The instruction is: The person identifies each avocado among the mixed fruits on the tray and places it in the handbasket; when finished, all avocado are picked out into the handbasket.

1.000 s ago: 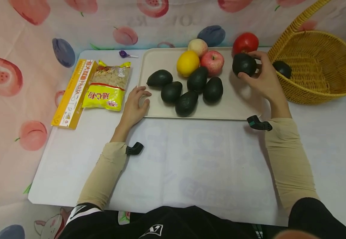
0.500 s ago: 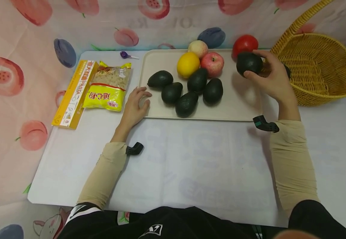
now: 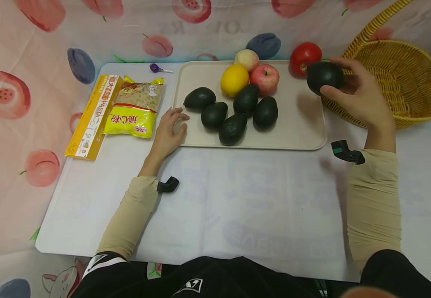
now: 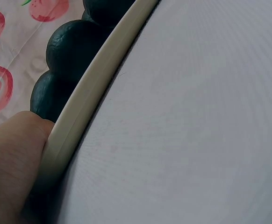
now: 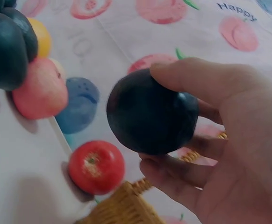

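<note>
My right hand [image 3: 368,97] grips a dark green avocado [image 3: 324,78] between thumb and fingers, held up over the right edge of the beige tray [image 3: 286,148]. The right wrist view shows this avocado's rounded end, with the thumb on top and fingers below. On the tray, several more avocados [image 3: 232,129] lie grouped left of centre. Behind them sit a yellow fruit like a lemon [image 3: 234,80], a red apple [image 3: 265,78] and a pale peach [image 3: 247,60]. My left hand [image 3: 167,132] rests on the tray's front left corner, fingers relaxed, thumb over the rim.
A yellow wicker basket [image 3: 398,78] stands behind my right hand, its handle arching up. A red tomato [image 3: 305,58] sits at the tray's back right corner. At left are a pasta box [image 3: 92,118], a pasta bag [image 3: 135,109] and a purple lollipop [image 3: 155,68].
My right hand has carried the avocado rightward, from over the tray to its right edge near the basket. The avocado seen in the basket earlier is now hidden behind the hand. My left hand stays put.
</note>
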`<control>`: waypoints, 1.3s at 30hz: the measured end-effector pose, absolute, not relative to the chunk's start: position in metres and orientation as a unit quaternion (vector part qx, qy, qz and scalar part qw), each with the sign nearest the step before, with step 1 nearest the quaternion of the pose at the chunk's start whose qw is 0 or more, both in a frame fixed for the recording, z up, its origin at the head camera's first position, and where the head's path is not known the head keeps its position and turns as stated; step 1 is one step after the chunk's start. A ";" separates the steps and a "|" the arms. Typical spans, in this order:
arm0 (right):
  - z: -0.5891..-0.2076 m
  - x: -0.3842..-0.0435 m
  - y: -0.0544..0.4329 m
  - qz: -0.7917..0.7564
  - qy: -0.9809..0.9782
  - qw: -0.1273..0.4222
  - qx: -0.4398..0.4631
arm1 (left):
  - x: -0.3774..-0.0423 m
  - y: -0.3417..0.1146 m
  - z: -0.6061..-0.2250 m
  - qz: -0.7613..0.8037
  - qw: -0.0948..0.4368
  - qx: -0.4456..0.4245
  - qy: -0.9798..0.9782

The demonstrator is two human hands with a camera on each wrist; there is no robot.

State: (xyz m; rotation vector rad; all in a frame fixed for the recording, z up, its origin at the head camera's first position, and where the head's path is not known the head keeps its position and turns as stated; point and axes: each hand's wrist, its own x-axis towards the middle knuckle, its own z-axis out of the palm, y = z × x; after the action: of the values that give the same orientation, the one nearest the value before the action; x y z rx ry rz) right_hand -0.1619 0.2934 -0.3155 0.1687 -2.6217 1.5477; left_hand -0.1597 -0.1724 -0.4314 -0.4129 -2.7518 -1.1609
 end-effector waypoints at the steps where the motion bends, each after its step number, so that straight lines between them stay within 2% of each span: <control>1: -0.315 -0.161 0.296 0.506 -0.859 0.049 0.058 | -0.160 -0.172 -0.431 -0.384 0.063 -0.137 -0.911; 14: -0.309 -0.152 0.321 0.486 -0.872 0.046 0.028 | -0.159 -0.173 -0.431 -0.383 0.061 -0.137 -0.912; 27: -0.310 -0.145 0.344 0.509 -0.857 0.050 0.053 | -0.159 -0.173 -0.431 -0.383 0.060 -0.135 -0.912; 33: -0.310 -0.141 0.355 0.494 -0.868 0.042 0.026 | -0.159 -0.173 -0.431 -0.384 0.059 -0.133 -0.912; 39: -0.313 -0.136 0.366 0.514 -0.856 0.058 -0.002 | -0.159 -0.173 -0.431 -0.383 0.060 -0.134 -0.912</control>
State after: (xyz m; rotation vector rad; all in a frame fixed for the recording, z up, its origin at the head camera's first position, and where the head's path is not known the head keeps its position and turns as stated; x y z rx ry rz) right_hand -0.1362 0.3662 -0.3129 -0.0057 -2.5927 1.5590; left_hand -0.1591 -0.1725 -0.4309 -0.4049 -2.7608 -1.1583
